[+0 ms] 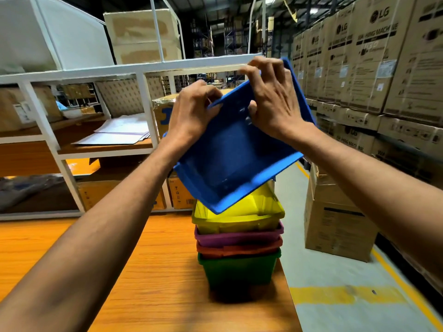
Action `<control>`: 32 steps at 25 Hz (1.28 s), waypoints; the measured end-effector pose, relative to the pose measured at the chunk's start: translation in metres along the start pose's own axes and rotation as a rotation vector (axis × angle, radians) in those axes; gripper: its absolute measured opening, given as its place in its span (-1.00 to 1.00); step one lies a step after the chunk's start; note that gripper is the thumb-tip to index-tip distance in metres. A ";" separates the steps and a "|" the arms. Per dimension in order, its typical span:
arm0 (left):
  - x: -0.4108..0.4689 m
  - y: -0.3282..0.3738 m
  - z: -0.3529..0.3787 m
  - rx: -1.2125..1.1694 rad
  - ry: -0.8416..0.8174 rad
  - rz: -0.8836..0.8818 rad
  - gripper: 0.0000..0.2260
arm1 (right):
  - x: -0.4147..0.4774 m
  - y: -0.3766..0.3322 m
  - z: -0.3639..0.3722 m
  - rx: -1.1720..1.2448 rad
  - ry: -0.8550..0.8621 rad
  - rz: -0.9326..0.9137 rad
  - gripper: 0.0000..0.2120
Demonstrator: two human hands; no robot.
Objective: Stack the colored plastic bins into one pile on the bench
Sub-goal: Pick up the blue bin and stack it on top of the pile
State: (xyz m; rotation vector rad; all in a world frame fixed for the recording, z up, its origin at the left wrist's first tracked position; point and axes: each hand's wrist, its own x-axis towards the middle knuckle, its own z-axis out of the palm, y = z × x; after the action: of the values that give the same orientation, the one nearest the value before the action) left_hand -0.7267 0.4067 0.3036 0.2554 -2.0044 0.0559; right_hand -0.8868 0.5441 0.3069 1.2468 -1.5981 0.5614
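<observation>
A blue plastic bin point(230, 161) hangs tilted in the air, its open side toward me, just above the pile. My left hand point(191, 113) grips its far left rim. My right hand point(275, 101) grips the far right rim, fingers curled over the edge. Below it stands a nested pile on the wooden bench point(148, 271): a yellow bin point(239, 214) on top, then a purple bin point(237, 237), an orange bin point(237, 250) and a green bin point(239, 271) at the bottom. The blue bin's lower corner overlaps the yellow bin's opening.
A white metal shelf rack point(143, 97) with papers and cartons stands behind the bench. The pile sits near the bench's right edge. A cardboard box point(335, 219) rests on the floor to the right, with stacked cartons point(374, 68) along the aisle.
</observation>
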 end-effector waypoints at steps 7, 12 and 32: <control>0.007 0.008 0.008 0.104 0.116 0.088 -0.78 | 0.010 0.006 0.003 0.024 -0.161 -0.164 -0.72; -0.001 0.017 0.004 0.185 0.247 -0.136 -0.65 | -0.010 0.007 0.017 0.084 -0.090 0.106 -0.78; -0.048 -0.029 0.004 -0.395 -0.005 -0.601 -0.69 | -0.033 0.020 0.016 1.064 0.079 0.861 -0.75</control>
State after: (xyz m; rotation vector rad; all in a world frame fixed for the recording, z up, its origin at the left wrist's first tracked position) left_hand -0.7046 0.3854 0.2566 0.5856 -1.8220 -0.7113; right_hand -0.9126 0.5534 0.2756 1.1225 -1.7620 2.1738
